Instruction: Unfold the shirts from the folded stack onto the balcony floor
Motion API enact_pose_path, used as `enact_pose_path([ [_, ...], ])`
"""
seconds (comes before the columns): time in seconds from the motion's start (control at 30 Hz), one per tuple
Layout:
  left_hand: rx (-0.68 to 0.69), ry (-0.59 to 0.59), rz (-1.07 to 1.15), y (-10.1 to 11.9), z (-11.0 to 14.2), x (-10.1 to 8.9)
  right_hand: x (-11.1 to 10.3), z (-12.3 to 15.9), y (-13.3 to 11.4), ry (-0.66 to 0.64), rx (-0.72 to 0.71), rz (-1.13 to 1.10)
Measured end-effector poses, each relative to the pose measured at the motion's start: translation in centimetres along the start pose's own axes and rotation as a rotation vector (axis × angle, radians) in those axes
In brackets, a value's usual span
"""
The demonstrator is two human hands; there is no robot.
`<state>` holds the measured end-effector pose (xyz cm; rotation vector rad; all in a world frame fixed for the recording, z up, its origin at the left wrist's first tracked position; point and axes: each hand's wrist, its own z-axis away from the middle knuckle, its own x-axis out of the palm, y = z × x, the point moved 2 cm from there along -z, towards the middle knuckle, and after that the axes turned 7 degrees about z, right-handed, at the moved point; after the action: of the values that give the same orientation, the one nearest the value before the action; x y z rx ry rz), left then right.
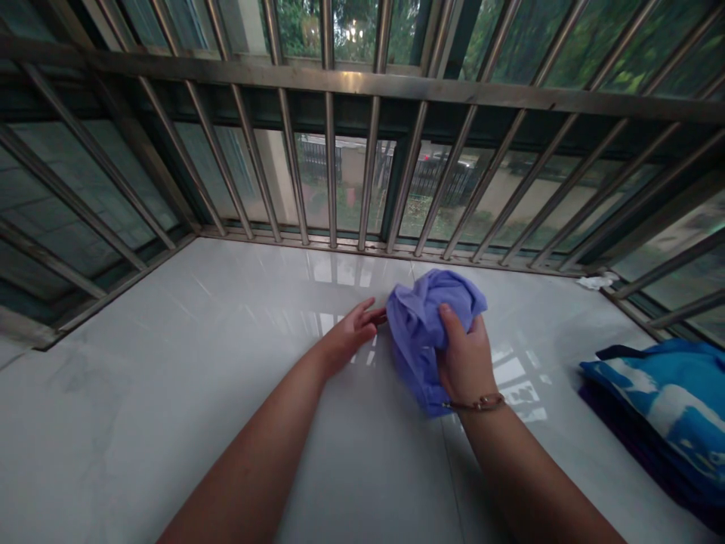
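The right hand point(467, 355) closes tightly on a crumpled purple cloth point(424, 325) of soft fabric; the left hand point(351, 332) is open wide, touching the cloth, above smooth glossy tile point(170, 378).

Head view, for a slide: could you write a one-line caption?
Right hand grips a crumpled violet-blue cloth, left hand at its edge, on a glossy white sill behind steel window bars.

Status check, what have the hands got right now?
Right hand gripping crumpled purple cloth. Left hand fingertips at its edge. Folded blue fabric off to the right.
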<state>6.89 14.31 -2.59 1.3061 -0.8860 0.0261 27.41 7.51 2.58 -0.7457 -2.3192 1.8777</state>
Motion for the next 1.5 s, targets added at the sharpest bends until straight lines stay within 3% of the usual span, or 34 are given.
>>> enact_pose_path([
  [0.07,-0.041,-0.045,-0.056,-0.3,0.1,-0.1,0.7,1.0,-0.7,-0.139,0.034,-0.066],
  [0.17,-0.047,-0.008,-0.119,-0.2,0.3,-0.6,1.6,2.1,-2.1,-0.315,0.104,-0.153],
  [0.3,-0.098,0.03,-0.054,-0.3,0.7,-0.5,1.1,1.9,-3.3,-0.31,0.205,-0.221],
  [0.47,-0.228,0.117,0.048,-0.9,0.7,-0.4,-0.8,0.3,-3.6,-0.423,0.388,-0.322],
  [0.53,-0.262,0.157,0.046,-0.9,0.7,-0.6,-1.7,-0.6,-3.1,-0.361,0.413,-0.33],
  [0.6,-0.28,0.157,0.062,-0.7,0.6,-0.6,-2.4,-1.6,-2.2,-0.21,0.39,-0.333],
  [0.73,-0.277,0.172,0.123,-0.2,0.5,-0.5,-3.1,-2.7,0.2,0.182,0.225,-0.305],
  [0.8,-0.256,0.188,0.177,-0.1,0.5,-0.5,-2.5,-2.4,1.0,0.24,0.18,-0.214],
  [0.83,-0.262,0.176,0.209,-0.2,0.5,-0.4,-1.9,-1.9,1.2,0.189,0.176,-0.138],
  [0.93,-0.366,0.052,0.267,-0.7,0.9,0.0,0.5,-0.1,1.2,-0.197,0.173,0.138],
  [1.0,-0.439,-0.045,0.25,-1.1,1.3,0.1,1.5,1.0,1.0,-0.361,0.149,0.279],
  [1.1,-0.451,-0.101,0.203,-1.5,1.6,0.0,1.8,1.2,0.6,-0.395,0.072,0.347],
  [1.2,-0.371,-0.047,0.206,-1.2,1.4,-0.2,1.1,0.3,0.4,-0.439,0.018,0.29],
  [1.4,-0.284,0.066,0.241,-0.6,0.7,0.0,-0.5,-0.7,-0.4,-0.335,0.029,0.301],
  [1.5,-0.255,0.101,0.204,-0.4,0.6,-0.2,-0.6,-0.5,-0.7,-0.326,0.117,0.231],
])
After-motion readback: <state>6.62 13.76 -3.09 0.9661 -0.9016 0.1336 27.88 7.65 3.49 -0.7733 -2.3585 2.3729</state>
